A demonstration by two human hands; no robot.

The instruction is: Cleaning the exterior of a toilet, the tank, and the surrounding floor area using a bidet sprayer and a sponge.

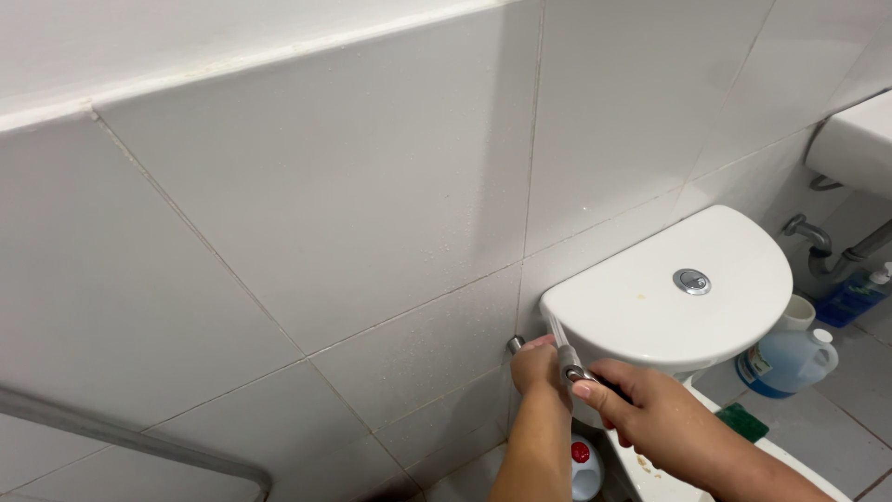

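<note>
While right hand grips sprayer | blue-liquid jug capped

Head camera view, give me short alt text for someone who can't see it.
Two bare hands work beside a white toilet tank on a grey tiled wall: the right hand holds a metal spray nozzle, and the left hand reaches a wall valve. Blue bottles stand on the floor.

Grey tiled floor, blue jug, blue bottle, green sponge, red-capped white bottle
</note>
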